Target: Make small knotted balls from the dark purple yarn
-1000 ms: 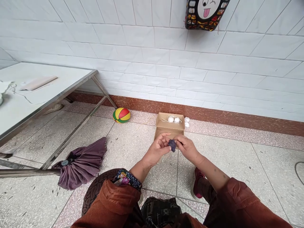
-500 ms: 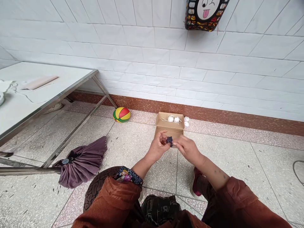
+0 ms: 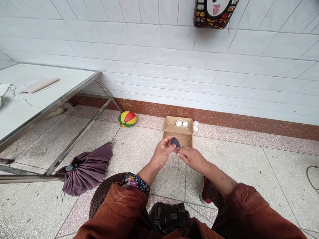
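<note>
A small dark purple-grey knitted or crocheted piece [image 3: 175, 142] is pinched between the thumb and fingers of my left hand [image 3: 161, 152], above the near part of an open cardboard box [image 3: 178, 137]. My right hand [image 3: 192, 158] is closed just below and right of the piece, fingertips together. A thin dark line runs from the piece's lower edge to those fingertips; whether it is yarn or a slim tool I cannot tell. White yarn balls [image 3: 182, 123] with loose ends lie in the far part of the box.
More white balls [image 3: 195, 125] sit right of the box. A colourful ball [image 3: 127, 119] rests by the leg of a white-topped table [image 3: 74, 74]. A folded purple umbrella [image 3: 86, 169] lies on the floor at left. A black basket [image 3: 214, 16] hangs on the tiled wall.
The knitted piece has turned and lifted slightly, showing a flatter, rounder face. My right hand has dropped a little, down and left, with its fingertips below the piece.
</note>
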`<state>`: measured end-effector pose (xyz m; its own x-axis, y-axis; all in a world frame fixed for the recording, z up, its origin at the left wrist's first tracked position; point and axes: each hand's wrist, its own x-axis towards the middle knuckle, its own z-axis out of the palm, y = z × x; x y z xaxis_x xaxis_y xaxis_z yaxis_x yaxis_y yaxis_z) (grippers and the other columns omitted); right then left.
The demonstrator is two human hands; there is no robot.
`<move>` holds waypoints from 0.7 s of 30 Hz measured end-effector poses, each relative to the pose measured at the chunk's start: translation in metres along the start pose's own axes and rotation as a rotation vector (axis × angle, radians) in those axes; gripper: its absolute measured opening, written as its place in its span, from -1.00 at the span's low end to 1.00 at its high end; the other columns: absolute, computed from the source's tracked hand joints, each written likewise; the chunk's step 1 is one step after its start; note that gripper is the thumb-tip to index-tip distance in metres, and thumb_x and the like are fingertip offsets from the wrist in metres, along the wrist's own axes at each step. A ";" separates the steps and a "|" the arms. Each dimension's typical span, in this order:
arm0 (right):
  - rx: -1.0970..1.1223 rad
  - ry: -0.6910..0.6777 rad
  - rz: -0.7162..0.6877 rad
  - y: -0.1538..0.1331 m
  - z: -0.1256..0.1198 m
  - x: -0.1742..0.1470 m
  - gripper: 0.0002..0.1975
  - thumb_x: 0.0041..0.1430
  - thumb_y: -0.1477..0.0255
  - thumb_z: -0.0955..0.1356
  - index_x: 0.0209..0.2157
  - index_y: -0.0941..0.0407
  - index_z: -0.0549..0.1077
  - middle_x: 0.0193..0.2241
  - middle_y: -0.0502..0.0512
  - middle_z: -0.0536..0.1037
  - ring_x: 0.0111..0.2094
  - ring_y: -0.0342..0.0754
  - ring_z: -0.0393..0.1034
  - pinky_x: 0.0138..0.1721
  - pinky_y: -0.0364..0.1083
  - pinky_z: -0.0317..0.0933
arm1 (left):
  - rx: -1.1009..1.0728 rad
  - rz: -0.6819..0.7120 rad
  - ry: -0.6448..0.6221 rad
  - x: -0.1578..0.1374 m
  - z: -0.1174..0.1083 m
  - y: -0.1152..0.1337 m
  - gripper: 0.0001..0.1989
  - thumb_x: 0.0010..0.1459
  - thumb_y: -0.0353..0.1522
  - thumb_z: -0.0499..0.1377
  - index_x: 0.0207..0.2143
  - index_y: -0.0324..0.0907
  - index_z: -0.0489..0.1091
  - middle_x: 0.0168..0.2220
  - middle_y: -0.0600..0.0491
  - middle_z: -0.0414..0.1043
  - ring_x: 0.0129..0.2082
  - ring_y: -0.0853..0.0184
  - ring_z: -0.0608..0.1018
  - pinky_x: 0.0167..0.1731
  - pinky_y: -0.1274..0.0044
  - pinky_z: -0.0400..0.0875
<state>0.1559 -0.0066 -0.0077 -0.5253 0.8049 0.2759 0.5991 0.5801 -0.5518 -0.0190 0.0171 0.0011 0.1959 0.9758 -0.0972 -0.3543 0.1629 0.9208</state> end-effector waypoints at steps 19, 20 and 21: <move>0.269 0.196 0.220 0.009 -0.015 0.013 -0.72 0.37 0.33 0.22 -0.41 0.10 0.40 -0.50 -0.01 0.42 -0.44 -0.11 0.31 -0.37 -0.14 0.21 | 0.032 -0.101 -0.289 -0.012 0.008 0.009 -0.41 -0.07 -0.48 0.32 0.07 -0.10 0.33 -0.32 0.10 0.41 -0.33 0.41 0.45 -0.25 0.51 0.32; 0.290 0.192 0.226 0.009 -0.015 0.012 -0.73 0.36 0.32 0.22 -0.41 0.10 0.39 -0.50 -0.01 0.42 -0.44 -0.11 0.30 -0.37 -0.15 0.20 | 0.004 -0.118 -0.319 -0.013 0.008 0.010 -0.41 -0.06 -0.47 0.34 0.07 -0.10 0.34 -0.34 0.10 0.41 -0.35 0.41 0.45 -0.26 0.50 0.33; 0.297 0.195 0.223 0.009 -0.016 0.012 -0.73 0.36 0.32 0.23 -0.41 0.10 0.39 -0.49 -0.01 0.42 -0.44 -0.11 0.30 -0.36 -0.15 0.20 | -0.018 -0.131 -0.348 -0.014 0.008 0.011 -0.40 -0.06 -0.45 0.35 0.08 -0.09 0.35 -0.37 0.10 0.41 -0.36 0.40 0.45 -0.26 0.50 0.34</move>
<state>0.1647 0.0098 0.0034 -0.2614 0.9318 0.2519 0.4700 0.3508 -0.8100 -0.0181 0.0041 0.0152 0.5386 0.8391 -0.0767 -0.3213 0.2886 0.9019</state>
